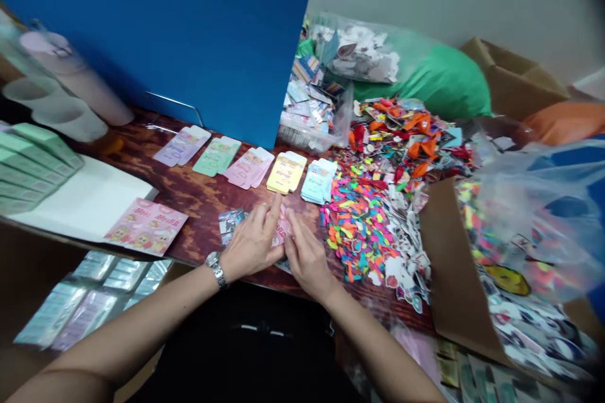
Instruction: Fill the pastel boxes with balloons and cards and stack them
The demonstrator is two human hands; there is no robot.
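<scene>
Your left hand (253,242) and right hand (307,258) meet at the near edge of the tabletop (189,192), over a small packet (282,231). Behind them a row of packet stacks (246,167) runs left to right, in front of an upright board (189,31). The balloon pile (359,220) lies to your right, with a cardboard flap (449,264) beyond it. A printed sheet (146,227) lies to your left.
</scene>
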